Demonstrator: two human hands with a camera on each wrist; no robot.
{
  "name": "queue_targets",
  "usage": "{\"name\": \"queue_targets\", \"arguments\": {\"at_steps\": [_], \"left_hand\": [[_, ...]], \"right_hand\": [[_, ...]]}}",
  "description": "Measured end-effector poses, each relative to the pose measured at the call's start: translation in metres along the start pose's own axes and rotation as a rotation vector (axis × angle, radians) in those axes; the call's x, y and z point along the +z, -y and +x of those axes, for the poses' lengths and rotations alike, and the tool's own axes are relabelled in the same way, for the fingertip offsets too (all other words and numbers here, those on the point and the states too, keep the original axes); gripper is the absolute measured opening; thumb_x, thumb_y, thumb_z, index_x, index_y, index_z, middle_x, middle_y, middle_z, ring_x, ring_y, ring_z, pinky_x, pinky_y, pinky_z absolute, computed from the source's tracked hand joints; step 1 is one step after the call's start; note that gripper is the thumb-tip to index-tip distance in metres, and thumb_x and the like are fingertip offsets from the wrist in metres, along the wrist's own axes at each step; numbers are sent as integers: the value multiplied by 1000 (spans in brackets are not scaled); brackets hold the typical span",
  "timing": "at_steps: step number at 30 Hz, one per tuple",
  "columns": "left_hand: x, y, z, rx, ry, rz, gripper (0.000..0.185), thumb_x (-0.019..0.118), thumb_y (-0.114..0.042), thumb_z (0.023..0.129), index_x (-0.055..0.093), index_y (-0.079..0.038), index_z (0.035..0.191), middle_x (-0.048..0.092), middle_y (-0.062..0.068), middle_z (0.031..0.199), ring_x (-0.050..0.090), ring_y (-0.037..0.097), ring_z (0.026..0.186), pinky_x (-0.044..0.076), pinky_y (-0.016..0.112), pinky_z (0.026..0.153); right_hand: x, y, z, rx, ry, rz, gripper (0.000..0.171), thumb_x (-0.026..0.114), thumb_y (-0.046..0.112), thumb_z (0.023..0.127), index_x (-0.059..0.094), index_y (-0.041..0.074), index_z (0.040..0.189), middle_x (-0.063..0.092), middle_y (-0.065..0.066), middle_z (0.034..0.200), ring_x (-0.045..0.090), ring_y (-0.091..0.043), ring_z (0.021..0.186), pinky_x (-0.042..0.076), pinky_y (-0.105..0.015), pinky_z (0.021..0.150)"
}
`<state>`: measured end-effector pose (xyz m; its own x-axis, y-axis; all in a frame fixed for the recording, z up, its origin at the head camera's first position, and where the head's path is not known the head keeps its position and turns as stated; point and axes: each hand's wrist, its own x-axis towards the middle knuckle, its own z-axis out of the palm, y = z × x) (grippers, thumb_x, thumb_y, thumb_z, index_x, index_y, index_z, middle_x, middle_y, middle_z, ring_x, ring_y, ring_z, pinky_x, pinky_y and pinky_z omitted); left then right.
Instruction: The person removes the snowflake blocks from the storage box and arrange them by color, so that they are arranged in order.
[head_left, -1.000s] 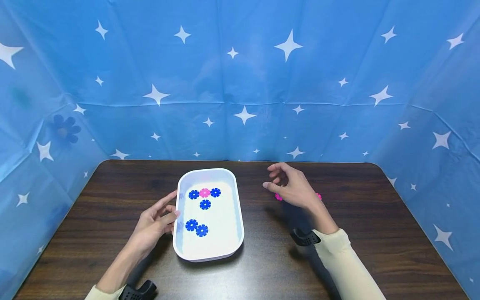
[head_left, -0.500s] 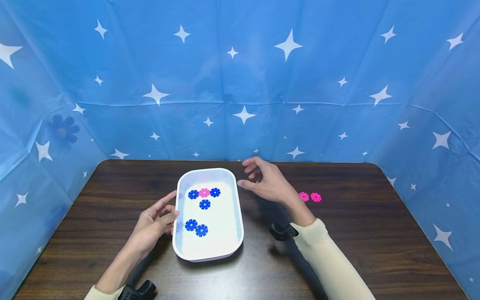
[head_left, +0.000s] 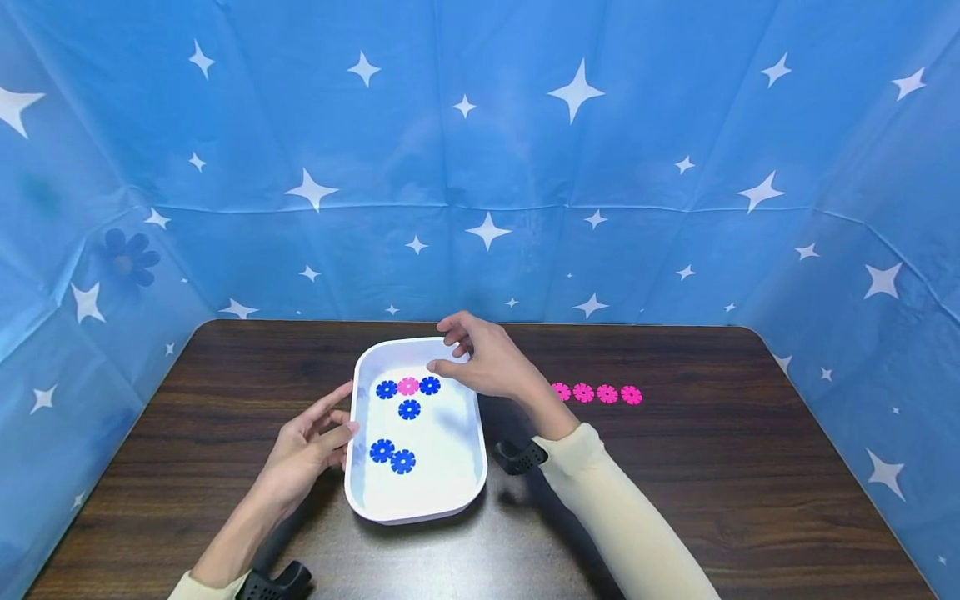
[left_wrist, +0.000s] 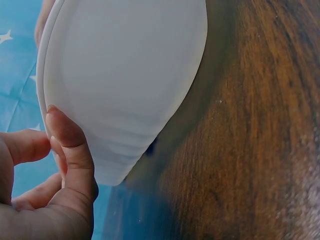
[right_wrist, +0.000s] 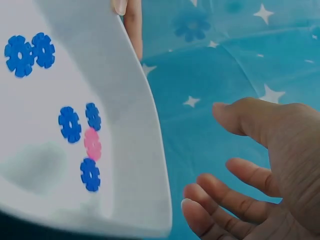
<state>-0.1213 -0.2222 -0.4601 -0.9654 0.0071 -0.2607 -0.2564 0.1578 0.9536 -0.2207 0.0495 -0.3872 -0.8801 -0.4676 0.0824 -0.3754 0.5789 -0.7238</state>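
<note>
A white tray (head_left: pixel 450 475) stands on the table. In it lie several blue snowflake discs (head_left: pixel 402 461) and one pink snowflake disc (head_left: pixel 408 386), which sits between two blue ones near the far end. My left hand (head_left: pixel 306 446) grips the tray's left rim; the left wrist view has thumb and fingers (left_wrist: pixel 72 150) at its edge. Over the tray's far right corner hovers my right hand (head_left: pixel 487 360), nothing between its parted thumb and fingers. The right wrist view puts this hand (right_wrist: pixel 270 175) apart from the discs.
To the right of the tray, several pink snowflake discs (head_left: pixel 607 393) lie in a row on the dark wooden table (head_left: pixel 712 475). A blue curtain (head_left: pixel 487 167) with white stars surrounds the table's back and sides.
My right hand has moved left from above the pink discs to over the tray, uncovering more of the row. The left hand and tray stay in place.
</note>
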Motion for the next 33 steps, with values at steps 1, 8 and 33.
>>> {"name": "queue_targets", "arguments": {"at_steps": [1, 8, 33], "left_hand": [[0, 0, 0, -1, 0, -2, 63, 62, -15, 102, 39, -27, 158, 51, 9, 118, 64, 16, 88, 57, 26, 74], [0, -1, -1, 4, 5, -1, 62, 62, -14, 102, 38, -26, 158, 51, 10, 118, 64, 16, 89, 58, 26, 75], [-1, 1, -1, 10, 23, -15, 62, 61, -15, 103, 38, -27, 159, 52, 8, 116, 65, 16, 91, 58, 27, 76]], "right_hand": [[2, 2, 2, 5, 5, -1, 56, 78, 31, 91, 57, 11, 139, 66, -10, 123, 65, -24, 107, 56, -36, 86], [18, 9, 15, 41, 31, -3, 58, 79, 32, 91, 57, 10, 139, 66, -13, 125, 65, -27, 111, 56, -36, 86], [78, 4, 37, 217, 129, -140, 55, 83, 29, 86, 59, 9, 131, 68, -8, 113, 59, -14, 83, 49, -22, 70]]}}
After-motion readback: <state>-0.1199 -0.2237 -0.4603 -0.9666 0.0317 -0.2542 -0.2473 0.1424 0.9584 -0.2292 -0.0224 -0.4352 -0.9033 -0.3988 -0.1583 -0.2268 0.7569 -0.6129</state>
